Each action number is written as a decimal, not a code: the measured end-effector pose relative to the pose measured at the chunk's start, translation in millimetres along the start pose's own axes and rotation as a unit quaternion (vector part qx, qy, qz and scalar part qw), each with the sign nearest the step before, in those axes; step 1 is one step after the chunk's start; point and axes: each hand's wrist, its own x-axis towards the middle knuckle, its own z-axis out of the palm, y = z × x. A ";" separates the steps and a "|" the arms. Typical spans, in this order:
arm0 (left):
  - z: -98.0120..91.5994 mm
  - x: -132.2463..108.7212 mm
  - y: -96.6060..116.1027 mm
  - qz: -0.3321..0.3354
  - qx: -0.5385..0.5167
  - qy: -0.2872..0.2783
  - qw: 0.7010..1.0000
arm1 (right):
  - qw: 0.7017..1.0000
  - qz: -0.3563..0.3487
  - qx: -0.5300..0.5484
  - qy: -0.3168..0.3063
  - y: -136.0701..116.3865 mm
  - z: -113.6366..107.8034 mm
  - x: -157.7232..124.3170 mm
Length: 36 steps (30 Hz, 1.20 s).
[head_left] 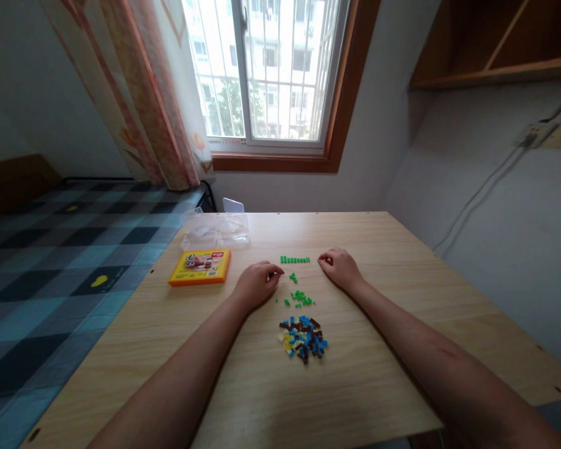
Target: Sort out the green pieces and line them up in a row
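My left hand [258, 284] rests on the table left of the small green bricks, its thumb and fingers pressed together. Anything between those fingertips is too small to make out. A small cluster of green bricks [293, 278] lies just right of its fingertips. Beyond it runs a neat row of green bricks [295, 259]. My right hand [340, 267] lies by the right end of this row with curled fingers; whatever they may hold is hidden. Closer to me are a loose pile of green bricks [302, 299] and a mixed pile of blue, brown and yellow bricks [303, 338].
A yellow-orange box [200, 267] lies on the left of the wooden table [355, 386]. Behind it stands a clear plastic container [215, 231] with compartments. A bed with a checked cover [75, 274] adjoins the left side; a white cable [477, 190] hangs along the right wall.
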 end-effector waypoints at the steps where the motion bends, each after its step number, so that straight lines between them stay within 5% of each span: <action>1: 0.0 0.0 -0.4 0.001 -0.003 0.001 1.000 | 1.000 0.006 -0.006 -0.003 0.2 0.8 4.2; 19: -3.5 -0.7 1.4 -0.031 -0.043 0.019 0.998 | 0.995 -0.085 0.053 -0.031 3.2 0.3 7.9; 36: -5.1 -1.8 5.3 -0.030 -0.039 0.026 0.998 | 0.996 -0.070 0.038 -0.029 -5.8 -2.9 1.5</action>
